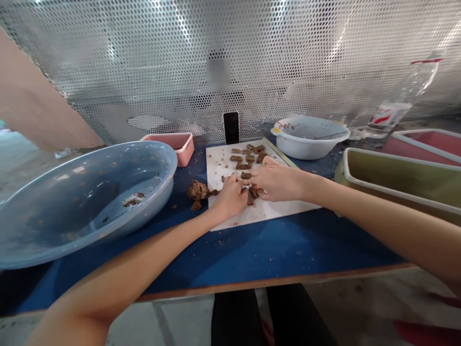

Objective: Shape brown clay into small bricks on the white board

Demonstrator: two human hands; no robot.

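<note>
My left hand (232,197) is on the white sheet (284,205), its fingers curled and pinched. Facing it from the right, my right hand (272,180) is closed, with its fingertips on a small dark brown piece (253,193) lying between the two hands. Whatever is inside the left fingers is hidden. Several short brown bars (243,166), clay-like and roughly shaped, lie in loose rows just beyond the hands. A larger crumbly brown lump (197,190) sits on the blue table at the sheet's left edge, near my left wrist.
A big blue basin (158,202) takes up the table's left side, with a pink tub (185,150) behind it. A phone (231,128) stands upright at the back. To the right are a white basin (306,149), a clear bottle (392,113) and a green bin (392,178).
</note>
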